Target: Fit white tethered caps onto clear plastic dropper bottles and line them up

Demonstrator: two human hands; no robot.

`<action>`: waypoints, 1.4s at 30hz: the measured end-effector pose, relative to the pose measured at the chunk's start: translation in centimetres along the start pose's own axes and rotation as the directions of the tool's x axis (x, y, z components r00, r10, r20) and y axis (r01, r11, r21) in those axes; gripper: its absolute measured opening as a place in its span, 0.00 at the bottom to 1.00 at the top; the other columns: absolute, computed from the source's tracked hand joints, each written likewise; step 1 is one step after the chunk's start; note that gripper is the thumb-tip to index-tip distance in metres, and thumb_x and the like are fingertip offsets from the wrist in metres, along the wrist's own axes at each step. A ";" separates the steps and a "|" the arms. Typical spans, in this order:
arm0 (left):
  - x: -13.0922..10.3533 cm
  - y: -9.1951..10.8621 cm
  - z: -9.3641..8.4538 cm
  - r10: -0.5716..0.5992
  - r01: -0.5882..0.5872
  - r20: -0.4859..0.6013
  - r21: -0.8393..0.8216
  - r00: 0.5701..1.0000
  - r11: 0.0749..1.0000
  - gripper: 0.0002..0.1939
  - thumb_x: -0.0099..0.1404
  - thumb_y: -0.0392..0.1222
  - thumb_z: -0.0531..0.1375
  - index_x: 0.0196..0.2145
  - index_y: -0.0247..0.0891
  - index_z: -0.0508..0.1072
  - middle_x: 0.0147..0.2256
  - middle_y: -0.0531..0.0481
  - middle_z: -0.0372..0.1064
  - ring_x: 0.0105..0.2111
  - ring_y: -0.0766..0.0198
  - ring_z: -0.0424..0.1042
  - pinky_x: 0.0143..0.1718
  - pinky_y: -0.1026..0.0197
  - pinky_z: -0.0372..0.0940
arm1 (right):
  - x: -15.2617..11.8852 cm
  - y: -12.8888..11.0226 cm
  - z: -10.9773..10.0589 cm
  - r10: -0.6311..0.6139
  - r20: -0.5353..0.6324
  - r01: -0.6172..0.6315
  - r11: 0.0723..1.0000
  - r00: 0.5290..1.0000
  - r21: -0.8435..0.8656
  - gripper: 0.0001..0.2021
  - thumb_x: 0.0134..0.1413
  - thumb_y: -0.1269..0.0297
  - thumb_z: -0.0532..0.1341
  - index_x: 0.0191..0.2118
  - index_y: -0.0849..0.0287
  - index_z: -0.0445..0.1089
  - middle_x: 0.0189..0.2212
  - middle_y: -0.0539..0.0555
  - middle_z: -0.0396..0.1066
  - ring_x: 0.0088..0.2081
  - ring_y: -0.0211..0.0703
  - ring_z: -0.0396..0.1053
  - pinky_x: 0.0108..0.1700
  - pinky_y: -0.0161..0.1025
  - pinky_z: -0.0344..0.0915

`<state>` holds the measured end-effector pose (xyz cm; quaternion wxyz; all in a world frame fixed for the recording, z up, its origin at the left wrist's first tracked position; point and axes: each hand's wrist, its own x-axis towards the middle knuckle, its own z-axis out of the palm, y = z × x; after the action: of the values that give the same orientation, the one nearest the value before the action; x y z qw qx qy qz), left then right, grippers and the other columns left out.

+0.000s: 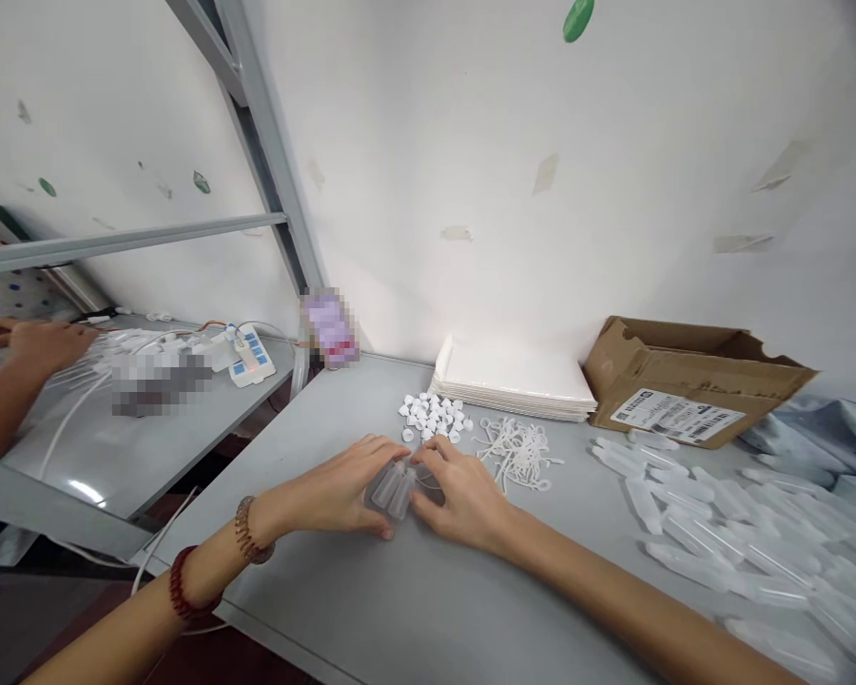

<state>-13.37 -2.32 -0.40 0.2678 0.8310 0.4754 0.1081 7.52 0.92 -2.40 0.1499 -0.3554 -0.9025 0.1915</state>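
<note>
While fingers surround clear tubes, carton label illegible.

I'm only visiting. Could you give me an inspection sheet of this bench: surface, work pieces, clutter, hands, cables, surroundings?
Surface: grey table, piles at back and right.
Work pieces: clear tubes between the hands; white caps, loops, tube heap.
Clutter: open box, white stack.
Hands: left hand and right hand around the clear tubes; grip unclear.
Cables: white cable, power strip on neighbouring table.
Surroundings: wall, metal frame, another person's hand.
</note>
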 end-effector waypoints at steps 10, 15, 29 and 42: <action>0.1 -0.1 -0.1 0.031 -0.030 0.010 -0.070 0.999 0.997 0.32 0.52 0.43 0.69 0.53 0.45 0.63 0.49 0.48 0.64 0.51 0.51 0.61 0.50 0.53 0.60 | 0.5 0.6 0.9 -0.123 -0.031 0.126 0.988 0.992 0.093 0.36 0.43 0.44 0.67 0.54 0.61 0.64 0.48 0.61 0.65 0.49 0.55 0.60 0.47 0.50 0.65; 0.0 -0.4 -0.1 0.005 -0.004 0.017 -0.081 1.000 0.997 0.34 0.52 0.43 0.70 0.54 0.46 0.62 0.51 0.47 0.63 0.52 0.51 0.60 0.51 0.52 0.60 | 0.5 0.8 1.0 -0.152 -0.014 0.153 0.984 0.988 0.089 0.36 0.42 0.44 0.67 0.53 0.63 0.65 0.48 0.62 0.63 0.49 0.55 0.59 0.49 0.52 0.64; -0.3 -1.1 0.1 0.038 -0.039 -0.009 -0.114 0.999 0.993 0.35 0.53 0.46 0.69 0.56 0.47 0.61 0.51 0.46 0.62 0.53 0.51 0.60 0.53 0.50 0.59 | 0.3 0.6 1.2 -0.140 -0.060 0.147 0.982 0.988 0.117 0.30 0.44 0.50 0.67 0.50 0.63 0.66 0.45 0.61 0.64 0.46 0.53 0.60 0.48 0.50 0.63; -0.2 -1.2 -0.5 0.096 -0.093 0.024 -0.103 0.995 0.990 0.32 0.56 0.43 0.66 0.57 0.45 0.59 0.52 0.46 0.62 0.54 0.51 0.60 0.54 0.51 0.59 | -0.4 -0.7 3.0 0.119 -0.200 -0.107 0.992 0.973 0.072 0.32 0.37 0.41 0.68 0.43 0.60 0.67 0.40 0.60 0.70 0.42 0.57 0.66 0.41 0.51 0.62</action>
<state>-14.62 -1.84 -0.61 0.3113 0.8394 0.4253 0.1325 6.21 -0.55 -4.79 0.2412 -0.4193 -0.8544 0.1899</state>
